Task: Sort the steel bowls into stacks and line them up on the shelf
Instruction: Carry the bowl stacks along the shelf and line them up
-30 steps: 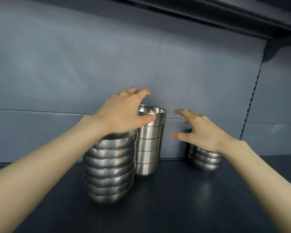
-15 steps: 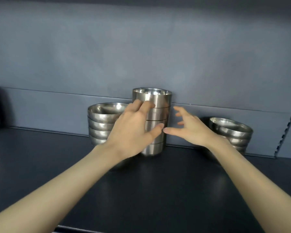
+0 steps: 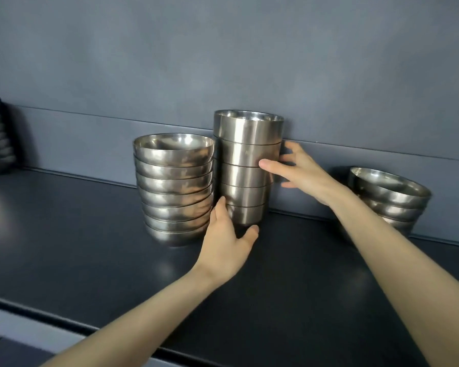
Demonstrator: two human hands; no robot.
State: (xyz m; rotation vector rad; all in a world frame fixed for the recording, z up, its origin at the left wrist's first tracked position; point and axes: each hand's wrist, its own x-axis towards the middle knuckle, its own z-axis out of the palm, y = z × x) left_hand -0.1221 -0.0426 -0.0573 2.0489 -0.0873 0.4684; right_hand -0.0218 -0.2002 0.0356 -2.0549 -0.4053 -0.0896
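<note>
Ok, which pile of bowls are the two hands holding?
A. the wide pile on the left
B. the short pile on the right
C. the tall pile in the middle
C: the left hand holds the foot of the tall pile and the right hand grips its side, thumb on the front.

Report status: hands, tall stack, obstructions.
Left hand grips tall stack at base, right hand at middle. Stack upright on shelf. Wide stack close on its left; short stack apart, right.
</note>
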